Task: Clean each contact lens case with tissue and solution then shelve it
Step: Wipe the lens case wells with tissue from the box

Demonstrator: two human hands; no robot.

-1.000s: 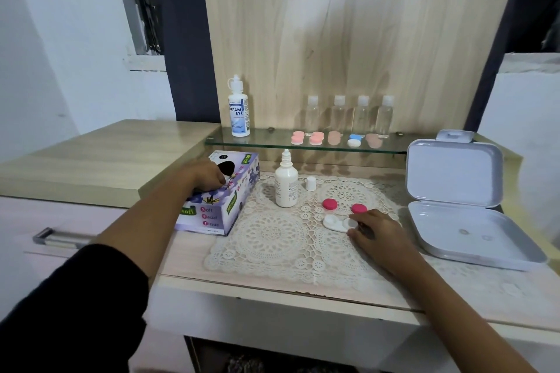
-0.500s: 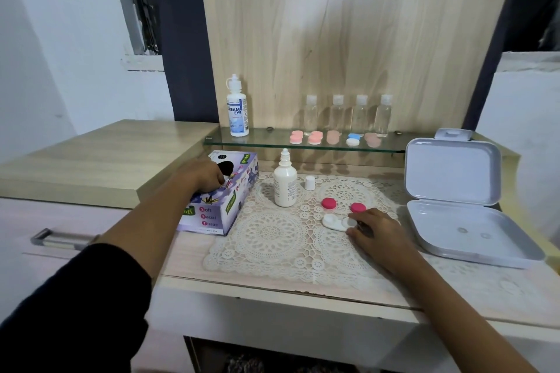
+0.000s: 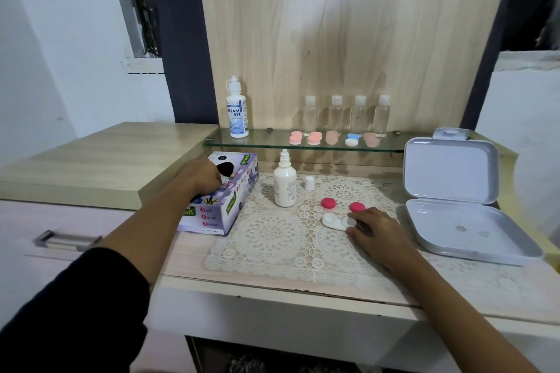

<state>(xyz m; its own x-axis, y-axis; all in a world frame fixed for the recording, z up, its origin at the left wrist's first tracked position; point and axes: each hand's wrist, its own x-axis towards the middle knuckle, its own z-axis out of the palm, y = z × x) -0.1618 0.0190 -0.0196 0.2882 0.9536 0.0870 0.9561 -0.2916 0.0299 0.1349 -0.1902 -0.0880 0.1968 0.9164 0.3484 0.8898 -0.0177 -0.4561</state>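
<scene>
A white contact lens case lies open on the lace mat, and my right hand pinches its right end between thumb and fingers. Its two pink caps sit just behind it. A white solution bottle stands uncapped on the mat with its small cap beside it. My left hand rests on the purple tissue box, its curled fingertips at the dark opening and hidden there. No tissue shows. Several closed lens cases lie on the glass shelf.
A Dream Eye bottle and several small clear bottles stand on the shelf. An open grey box sits at the right. A raised wooden counter lies to the left, with a drawer handle below.
</scene>
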